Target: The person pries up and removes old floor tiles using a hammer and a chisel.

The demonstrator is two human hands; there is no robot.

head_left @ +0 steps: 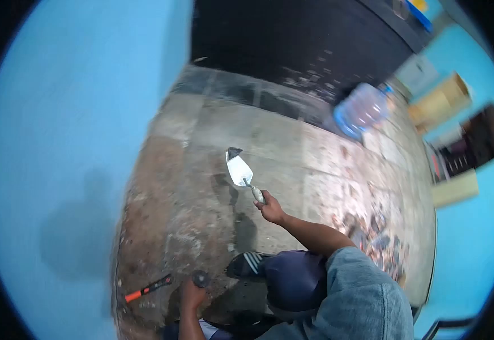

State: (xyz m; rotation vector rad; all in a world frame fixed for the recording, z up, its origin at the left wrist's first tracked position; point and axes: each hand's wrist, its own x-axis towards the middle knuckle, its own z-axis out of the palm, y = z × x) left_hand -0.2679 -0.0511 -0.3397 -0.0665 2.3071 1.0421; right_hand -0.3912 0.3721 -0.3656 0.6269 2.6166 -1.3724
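Note:
My right hand is closed around the handle of a pointed trowel, held out over the floor. A small dark broken piece lies at the trowel's tip. Low in the view, my left hand is wrapped round a tool with a dark round top; the rest of that tool is hidden. Just left of this hand a hammer with an orange and black handle lies on the floor near the blue wall.
Broken rubble is heaped on the floor at right. A large clear water bottle stands by the dark panel. Beyond it are a cardboard box and shelves against the wall. A blue wall borders the left side.

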